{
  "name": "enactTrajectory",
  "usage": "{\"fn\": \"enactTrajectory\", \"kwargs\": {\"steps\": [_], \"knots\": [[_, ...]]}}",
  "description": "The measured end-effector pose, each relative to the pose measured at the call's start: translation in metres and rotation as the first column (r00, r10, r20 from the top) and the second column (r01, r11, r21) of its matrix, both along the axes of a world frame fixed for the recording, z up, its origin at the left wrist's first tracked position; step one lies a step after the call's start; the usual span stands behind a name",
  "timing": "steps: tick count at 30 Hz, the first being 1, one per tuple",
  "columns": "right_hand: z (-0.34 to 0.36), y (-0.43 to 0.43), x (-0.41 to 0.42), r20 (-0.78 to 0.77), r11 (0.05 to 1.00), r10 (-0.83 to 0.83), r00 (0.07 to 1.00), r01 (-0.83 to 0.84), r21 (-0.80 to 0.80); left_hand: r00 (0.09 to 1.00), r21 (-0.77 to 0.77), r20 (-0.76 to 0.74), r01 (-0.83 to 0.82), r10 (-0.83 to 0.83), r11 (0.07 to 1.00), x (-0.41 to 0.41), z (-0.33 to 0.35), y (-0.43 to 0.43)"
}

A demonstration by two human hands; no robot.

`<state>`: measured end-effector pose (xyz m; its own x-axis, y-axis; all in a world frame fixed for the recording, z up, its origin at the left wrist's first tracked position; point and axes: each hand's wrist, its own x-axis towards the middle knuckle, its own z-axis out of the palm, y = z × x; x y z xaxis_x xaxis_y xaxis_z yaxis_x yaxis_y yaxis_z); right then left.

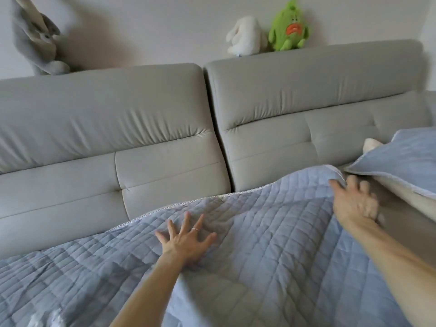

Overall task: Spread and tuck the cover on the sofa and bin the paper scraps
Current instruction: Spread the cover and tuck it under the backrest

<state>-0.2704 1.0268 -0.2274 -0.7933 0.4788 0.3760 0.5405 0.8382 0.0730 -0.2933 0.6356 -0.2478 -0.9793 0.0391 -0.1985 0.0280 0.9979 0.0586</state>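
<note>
My left grip (186, 241) spread wide, palm flat on the cover (271, 267), cover lying rumpled over the sofa (106, 128) seat, my right grip (354, 204) blurred at its far right edge, cannot tell whether it holds it

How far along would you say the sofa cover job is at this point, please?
Done: the blue cover lies over much of the seat. In hand: the left hand presses it flat, while the blurred right hand is at its raised back edge. Left: that edge is untucked against the backrest; nothing of the binning step shows.
</note>
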Motion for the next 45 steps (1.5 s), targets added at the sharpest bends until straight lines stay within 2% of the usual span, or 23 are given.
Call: {"fn": "enactTrajectory", "kwargs": {"steps": [2, 4, 7, 9, 10, 12, 15, 19, 22, 23, 24, 26, 27, 28, 30, 31, 32, 34, 36, 38, 40, 42, 45], "knots": [[-0.025, 0.013, 0.012, 0.149, 0.996, -0.089, 0.985, 0.088, 0.014, 0.996, -0.052, 0.093, 0.018, -0.013, 0.998, 0.007, -0.018, 0.018], [-0.042, 0.009, 0.015, 0.218, 0.982, -0.113, 0.969, 0.142, -0.123, 0.997, -0.106, 0.077, 0.033, -0.025, 0.994, 0.009, -0.03, 0.031], [-0.046, -0.019, 0.012, 0.156, 0.94, -0.035, 0.987, 0.086, -0.331, 0.999, -0.078, -0.028, 0.028, -0.03, 0.997, 0.001, -0.036, 0.054], [-0.048, -0.043, 0.008, 0.201, 0.862, 0.045, 0.979, 0.063, -0.503, 0.998, -0.062, -0.063, 0.027, -0.031, 0.998, -0.008, -0.038, 0.064], [-0.055, -0.054, 0.009, 0.247, 0.847, 0.084, 0.965, 0.062, -0.528, 0.996, -0.058, -0.078, 0.029, -0.033, 0.998, -0.012, -0.038, 0.068], [-0.073, -0.062, 0.013, 0.286, 0.89, 0.124, 0.95, 0.021, -0.455, 0.991, -0.057, -0.123, 0.047, -0.054, 0.997, -0.014, -0.039, 0.073], [-0.082, -0.045, 0.006, 0.234, 0.912, 0.189, 0.954, -0.082, -0.403, 0.983, -0.036, -0.161, 0.082, -0.087, 0.996, -0.02, -0.03, 0.076], [-0.078, -0.002, -0.016, 0.195, 0.911, 0.269, 0.943, -0.183, -0.369, 0.989, -0.025, -0.115, 0.09, -0.092, 0.996, -0.028, -0.027, 0.084], [-0.082, 0.003, -0.034, 0.213, 0.884, 0.34, 0.916, -0.234, -0.406, 0.998, -0.084, -0.037, 0.052, -0.055, 0.995, -0.017, -0.047, 0.097], [-0.082, -0.003, -0.04, 0.2, 0.854, 0.372, 0.906, -0.251, -0.455, 0.998, -0.072, -0.052, 0.023, -0.027, 0.997, -0.012, -0.054, 0.098], [-0.077, -0.01, -0.044, 0.136, 0.782, 0.414, 0.9, -0.275, -0.559, 0.997, -0.048, -0.071, 0.004, -0.008, 0.999, -0.009, -0.058, 0.099], [-0.059, -0.015, -0.034, -0.142, 0.473, 0.403, 0.904, -0.339, -0.813, 0.996, -0.019, -0.087, 0.024, -0.025, 1.0, -0.003, -0.051, 0.102], [-0.05, -0.016, -0.018, -0.284, 0.362, 0.345, 0.894, -0.407, -0.839, 0.995, -0.019, -0.076, 0.057, -0.058, 0.998, 0.002, -0.044, 0.105], [-0.042, -0.015, 0.005, -0.402, 0.375, 0.285, 0.87, -0.487, -0.789, 0.993, -0.023, -0.058, 0.104, -0.105, 0.994, 0.008, -0.037, 0.11], [-0.041, 0.001, 0.059, -0.567, 0.578, 0.093, 0.818, -0.508, -0.638, 0.973, -0.01, -0.06, 0.222, -0.222, 0.975, 0.019, -0.023, 0.131], [-0.045, 0.01, 0.083, -0.619, 0.642, -0.016, 0.785, -0.466, -0.608, 0.963, 0.012, -0.069, 0.262, -0.26, 0.965, 0.023, -0.017, 0.143], [-0.05, 0.021, 0.107, -0.631, 0.651, -0.133, 0.764, -0.413, -0.637, 0.955, 0.04, -0.072, 0.293, -0.289, 0.955, 0.027, -0.014, 0.155], [-0.065, 0.033, 0.142, -0.539, 0.537, -0.326, 0.777, -0.317, -0.782, 0.941, 0.065, -0.044, 0.337, -0.335, 0.939, 0.037, -0.015, 0.169], [-0.075, 0.036, 0.164, -0.452, 0.513, -0.288, 0.844, -0.262, -0.817, 0.933, 0.042, -0.009, 0.361, -0.36, 0.932, 0.05, -0.03, 0.173], [-0.072, 0.042, 0.177, -0.311, 0.576, -0.104, 0.945, -0.197, -0.793, 0.926, 0.018, 0.007, 0.377, -0.377, 0.926, 0.06, -0.046, 0.177], [-0.054, 0.047, 0.177, -0.17, 0.572, 0.094, 0.981, -0.193, -0.797, 0.925, 0.035, -0.024, 0.38, -0.379, 0.924, 0.061, -0.053, 0.185], [-0.046, 0.043, 0.18, -0.183, 0.44, 0.189, 0.965, -0.25, -0.863, 0.923, 0.042, -0.022, 0.385, -0.384, 0.922, 0.061, -0.057, 0.196], [-0.058, 0.021, 0.205, -0.343, 0.068, 0.118, 0.932, -0.352, -0.934, 0.908, 0.022, 0.051, 0.415, -0.416, 0.91, 0.074, -0.067, 0.205]]}}
